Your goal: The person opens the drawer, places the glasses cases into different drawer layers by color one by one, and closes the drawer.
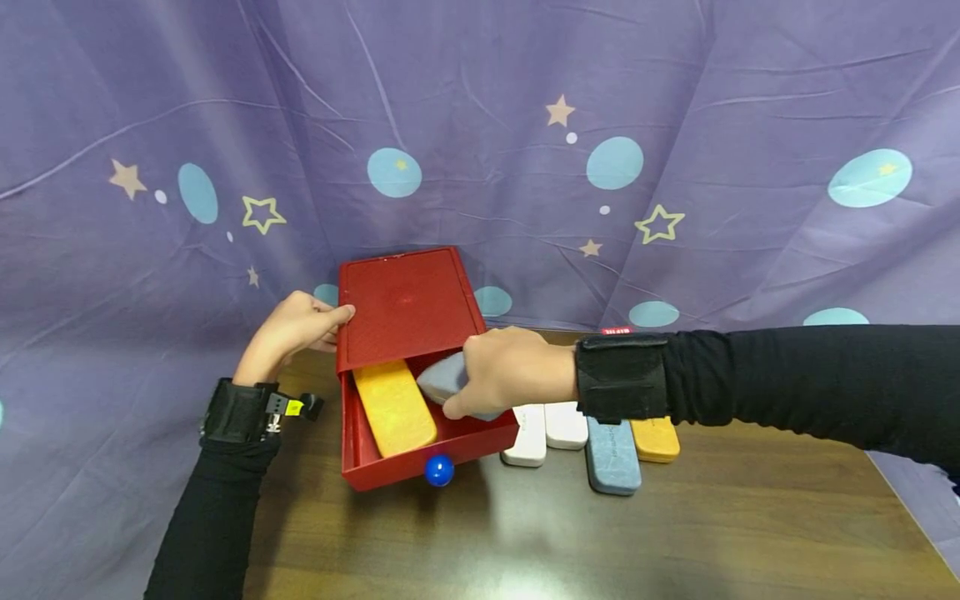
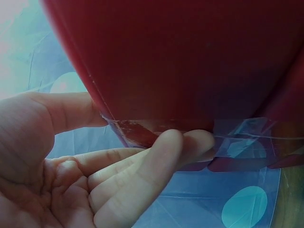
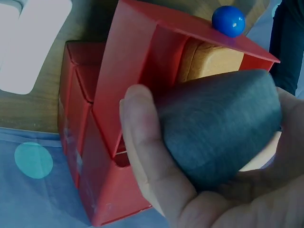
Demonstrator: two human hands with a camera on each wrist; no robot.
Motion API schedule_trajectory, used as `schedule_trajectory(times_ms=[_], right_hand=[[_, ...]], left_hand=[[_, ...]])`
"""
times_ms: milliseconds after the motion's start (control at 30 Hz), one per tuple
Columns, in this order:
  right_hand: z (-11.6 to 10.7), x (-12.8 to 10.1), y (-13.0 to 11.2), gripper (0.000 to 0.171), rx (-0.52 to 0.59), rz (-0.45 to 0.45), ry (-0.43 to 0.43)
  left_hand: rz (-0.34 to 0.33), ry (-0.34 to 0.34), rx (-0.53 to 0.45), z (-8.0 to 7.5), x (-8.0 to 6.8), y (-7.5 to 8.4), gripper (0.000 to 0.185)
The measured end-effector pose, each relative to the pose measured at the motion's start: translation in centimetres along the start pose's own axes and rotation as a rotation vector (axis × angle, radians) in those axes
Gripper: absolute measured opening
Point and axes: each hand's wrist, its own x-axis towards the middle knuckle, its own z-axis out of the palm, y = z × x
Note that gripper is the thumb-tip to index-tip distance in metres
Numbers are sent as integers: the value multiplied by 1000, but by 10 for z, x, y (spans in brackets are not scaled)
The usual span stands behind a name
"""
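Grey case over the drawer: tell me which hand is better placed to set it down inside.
Right. The right hand already grips the grey case above the open drawer, beside the yellow case. The left hand is busy bracing the red box.

A red box (image 1: 401, 304) stands on the brown table (image 1: 675, 533) with its drawer (image 1: 420, 454) pulled out toward the near side, a blue knob (image 1: 438, 470) on the drawer's front. The left hand (image 1: 296, 329) rests against the box's far-left edge. The right hand (image 1: 510, 371) has its grip on a grey case (image 1: 444, 379), held tilted over the drawer's right half — beside a yellow case (image 1: 393, 407) already lying inside. Just right of the drawer, four more cases lie in a row on the table: two white (image 1: 527, 437) (image 1: 566, 425), one blue-grey (image 1: 613, 458), one yellow (image 1: 655, 440). A purple cloth with stars and pale blue dots (image 1: 525, 125) hangs behind.
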Motion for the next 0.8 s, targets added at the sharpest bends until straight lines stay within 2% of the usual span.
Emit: schedule_trajectory(times_ms=[533, 800], right_hand=[[2, 7, -7, 33, 92, -21, -6], [-2, 13, -10, 37, 108, -42, -46]], left_hand=[[-18, 8, -6, 0, 1, 1, 50], [-14, 0, -19, -1, 1, 0, 50]])
